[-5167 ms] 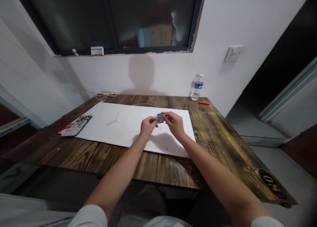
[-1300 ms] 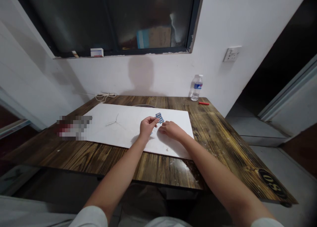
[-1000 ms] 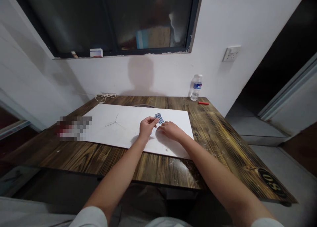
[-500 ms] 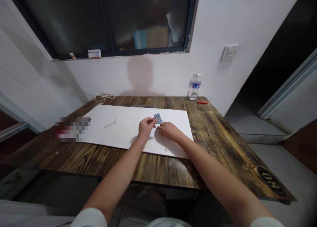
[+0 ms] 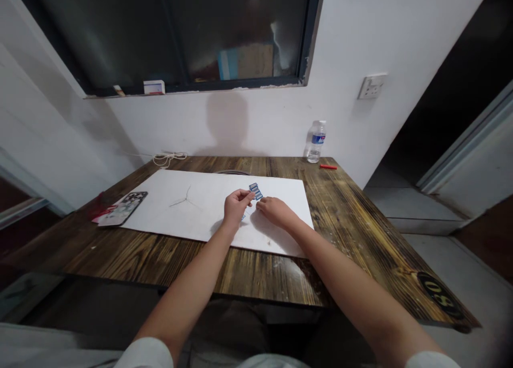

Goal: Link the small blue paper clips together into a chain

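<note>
My left hand (image 5: 235,204) is closed in a pinch on a small strip of blue-and-white pieces (image 5: 255,190), held just above a white sheet (image 5: 192,210) on the wooden table (image 5: 344,213). My right hand (image 5: 273,211) lies palm down on the sheet right beside it, fingers curled, fingertips close to the strip. What lies under those fingertips is hidden. A tiny blue piece (image 5: 242,217) shows on the sheet between the hands.
A phone (image 5: 122,208) lies at the sheet's left edge on something red. A thin wire shape (image 5: 182,199) rests on the sheet. A water bottle (image 5: 315,142) and a red marker (image 5: 328,167) stand at the back right; a cord (image 5: 168,156) lies at the back left.
Five seconds ago both hands held the blue strip raised. My right hand has since dropped onto the sheet; over the last second both hands have stayed nearly still.
</note>
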A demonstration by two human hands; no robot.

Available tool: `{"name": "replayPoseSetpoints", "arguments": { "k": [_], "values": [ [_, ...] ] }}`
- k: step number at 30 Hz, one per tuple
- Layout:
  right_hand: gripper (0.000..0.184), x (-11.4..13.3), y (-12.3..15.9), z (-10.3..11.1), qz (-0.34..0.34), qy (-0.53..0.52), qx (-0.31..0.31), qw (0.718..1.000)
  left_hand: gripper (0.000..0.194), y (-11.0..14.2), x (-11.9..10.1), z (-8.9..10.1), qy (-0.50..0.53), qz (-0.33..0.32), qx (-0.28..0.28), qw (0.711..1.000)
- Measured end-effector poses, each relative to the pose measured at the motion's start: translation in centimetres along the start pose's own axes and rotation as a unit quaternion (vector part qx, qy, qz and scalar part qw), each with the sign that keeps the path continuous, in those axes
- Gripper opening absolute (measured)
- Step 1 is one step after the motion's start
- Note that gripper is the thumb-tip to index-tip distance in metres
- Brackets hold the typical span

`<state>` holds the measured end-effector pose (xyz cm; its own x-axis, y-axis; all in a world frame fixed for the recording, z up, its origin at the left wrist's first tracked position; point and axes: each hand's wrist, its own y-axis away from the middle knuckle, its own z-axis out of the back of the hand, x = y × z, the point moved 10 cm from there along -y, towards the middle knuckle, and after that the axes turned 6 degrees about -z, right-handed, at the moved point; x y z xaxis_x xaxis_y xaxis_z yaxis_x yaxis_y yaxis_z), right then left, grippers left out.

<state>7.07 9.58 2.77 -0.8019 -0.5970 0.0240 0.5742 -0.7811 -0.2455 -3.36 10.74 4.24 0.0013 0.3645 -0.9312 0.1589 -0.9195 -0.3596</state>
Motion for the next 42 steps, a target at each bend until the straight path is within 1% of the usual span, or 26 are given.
{"name": "replayPoseSetpoints", "arguments": {
  "k": [4,8,10,12,16,19,23,26,27,29,30,31,35,37,39,42],
  "values": [
    [0.017,-2.0,0.2,1.0,-0.062,-0.036,-0.048,0.996,0.025,0.0,-0.1,0.1,0.001,-0.001,-0.003,1.0],
    [0.018,-3.9,0.8,2.4,-0.126,-0.106,-0.104,0.981,0.025,0.0,0.0,0.1,0.0,0.005,-0.003,1.0],
    [0.018,-4.5,1.0,3.2,-0.142,-0.15,-0.138,0.969,0.025,0.0,0.0,0.1,0.0,0.008,-0.006,1.0],
    [0.018,-4.9,1.3,3.9,-0.142,-0.193,-0.179,0.954,0.025,0.1,0.0,0.1,0.002,0.009,-0.008,1.0],
    [0.023,-5.4,1.8,5.1,-0.134,-0.263,-0.257,0.92,0.024,0.1,0.0,0.1,0.003,0.012,-0.01,1.0],
    [0.025,-5.7,2.2,5.8,-0.138,-0.313,-0.296,0.892,0.025,0.1,-0.1,0.1,0.005,0.011,-0.011,1.0],
    [0.022,-6.3,2.8,6.5,-0.144,-0.405,-0.337,0.838,0.027,0.1,-0.2,0.1,0.0,0.004,-0.01,1.0],
    [0.022,-6.7,2.9,6.5,-0.136,-0.479,-0.352,0.793,0.027,0.1,-0.3,0.1,0.001,0.004,-0.01,1.0],
    [0.025,-6.8,2.8,6.3,-0.135,-0.501,-0.348,0.781,0.027,0.1,-0.3,0.1,0.002,0.005,-0.011,1.0],
    [0.039,-7.0,2.3,5.7,-0.135,-0.536,-0.331,0.764,0.027,0.1,-0.3,0.2,0.0,0.009,-0.012,1.0],
    [0.044,-7.0,2.1,5.4,-0.134,-0.549,-0.32,0.76,0.027,0.1,-0.2,0.2,-0.002,0.011,-0.014,1.0],
    [0.046,-7.0,1.9,5.2,-0.132,-0.557,-0.312,0.758,0.028,0.1,-0.2,0.2,-0.004,0.012,-0.015,1.0],
    [0.03,-6.8,1.6,4.9,-0.122,-0.552,-0.306,0.766,0.028,0.0,0.1,0.4,-0.006,0.016,-0.02,1.0],
    [0.027,-6.7,1.6,5.0,-0.121,-0.536,-0.307,0.777,0.027,-0.1,0.3,0.5,-0.007,0.017,-0.021,1.0],
    [0.028,-6.4,1.5,4.9,-0.116,-0.526,-0.299,0.788,0.026,-0.1,0.4,0.5,-0.006,0.017,-0.023,1.0],
    [0.035,-6.1,1.3,4.7,-0.101,-0.53,-0.281,0.794,0.026,-0.1,0.5,0.6,-0.004,0.016,-0.024,1.0]
  ]
}}
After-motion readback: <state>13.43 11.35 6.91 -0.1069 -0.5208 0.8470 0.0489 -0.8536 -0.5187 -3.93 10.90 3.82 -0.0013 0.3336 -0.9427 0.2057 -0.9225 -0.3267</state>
